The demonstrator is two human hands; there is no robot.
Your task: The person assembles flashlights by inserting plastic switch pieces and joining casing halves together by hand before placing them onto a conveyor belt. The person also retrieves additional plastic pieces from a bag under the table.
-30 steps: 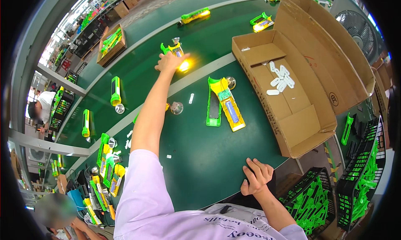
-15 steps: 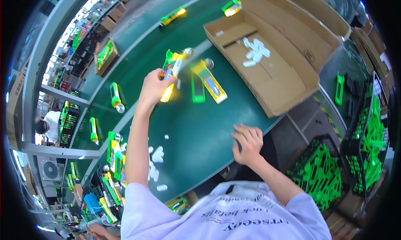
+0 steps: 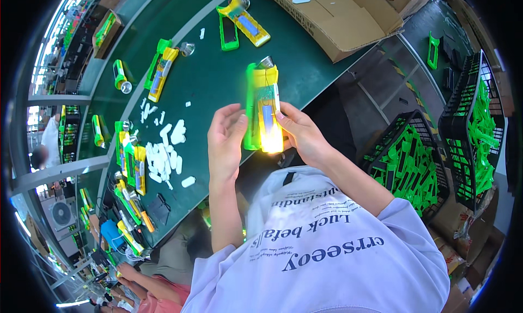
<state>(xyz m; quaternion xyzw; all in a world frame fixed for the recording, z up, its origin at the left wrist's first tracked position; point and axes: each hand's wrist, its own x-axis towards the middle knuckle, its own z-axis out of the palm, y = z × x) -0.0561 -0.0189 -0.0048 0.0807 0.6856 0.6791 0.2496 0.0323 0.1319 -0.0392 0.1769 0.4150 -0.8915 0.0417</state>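
Near the table's front edge I hold a yellow flashlight [image 3: 266,103] between my two hands, with its silver head pointing away and its lower end glowing brightly. My left hand [image 3: 225,136] grips the blurred green cover frame [image 3: 251,111] along the flashlight's left side. The fingers of my right hand [image 3: 303,132] are closed on the yellow body from the right. Beyond them lies another yellow flashlight body [image 3: 251,28] with a green frame [image 3: 229,33] beside it. To the left rests a further yellow flashlight [image 3: 163,73] with its green frame.
White plastic strips [image 3: 163,155] are heaped on the green table [image 3: 207,89] at left. An open cardboard box [image 3: 348,27] stands at far right. Black crates [image 3: 415,166] of green parts stand at right. More flashlights [image 3: 131,160] line the left side, near a co-worker's arm [image 3: 147,283].
A flashlight and green frame have come toward me into both hands. My right hand has closed on the flashlight. The view has shifted, with the cardboard box now higher in the picture.
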